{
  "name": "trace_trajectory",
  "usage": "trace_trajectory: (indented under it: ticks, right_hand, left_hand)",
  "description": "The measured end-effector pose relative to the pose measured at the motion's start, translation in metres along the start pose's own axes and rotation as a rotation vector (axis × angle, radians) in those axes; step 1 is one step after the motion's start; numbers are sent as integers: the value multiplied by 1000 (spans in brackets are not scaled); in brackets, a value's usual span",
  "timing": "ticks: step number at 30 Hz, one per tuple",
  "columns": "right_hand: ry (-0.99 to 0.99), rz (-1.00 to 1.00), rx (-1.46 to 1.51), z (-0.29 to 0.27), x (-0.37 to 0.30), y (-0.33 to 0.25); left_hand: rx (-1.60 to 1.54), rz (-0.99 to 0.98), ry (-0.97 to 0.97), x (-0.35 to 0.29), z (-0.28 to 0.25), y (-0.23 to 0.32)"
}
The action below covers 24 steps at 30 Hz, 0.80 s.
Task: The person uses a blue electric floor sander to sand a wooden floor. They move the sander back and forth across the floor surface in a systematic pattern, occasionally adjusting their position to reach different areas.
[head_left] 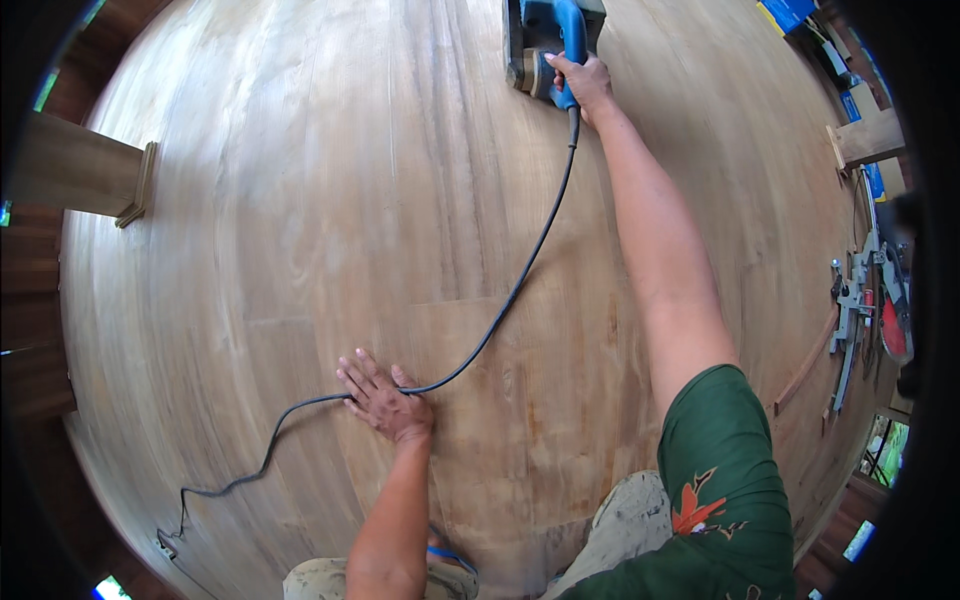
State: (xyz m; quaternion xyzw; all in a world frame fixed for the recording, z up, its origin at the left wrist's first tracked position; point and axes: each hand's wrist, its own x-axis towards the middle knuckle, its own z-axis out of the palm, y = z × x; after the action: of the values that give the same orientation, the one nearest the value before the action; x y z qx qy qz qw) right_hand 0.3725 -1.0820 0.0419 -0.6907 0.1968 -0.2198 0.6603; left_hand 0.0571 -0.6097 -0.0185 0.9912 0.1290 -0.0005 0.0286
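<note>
At the far end of my reach, my right hand (588,82) is closed around the handle of a blue belt sander (573,35). The sander rests on the wooden plank floor (350,220), and the top of the view cuts off part of it. A dark power cord (527,270) runs from the handle back toward me in a curve. My left hand (385,402) lies on the planks with its fingers spread. The cord passes beneath that palm, coming out by the thumb and again on the finger side, then winds to the lower left.
Wooden posts stand at the left (85,165) and right (870,137). Grey metal tools (855,300), a red-and-grey object (893,328) and a thin wood strip (806,362) lie along the right side. Blue boxes (788,14) sit at the upper right. A cord connection (166,541) lies at lower left.
</note>
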Motion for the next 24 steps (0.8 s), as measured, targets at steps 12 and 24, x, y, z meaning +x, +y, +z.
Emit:
trace_trajectory:
  ticks: [12,24]
  right_hand:
    - [65,72,-87,-53,-249,-8]
    - [194,299,-124,-115,-504,-50]
  left_hand:
    - [9,-6,6,0,1,0]
    - [32,-22,-10,-1,2,0]
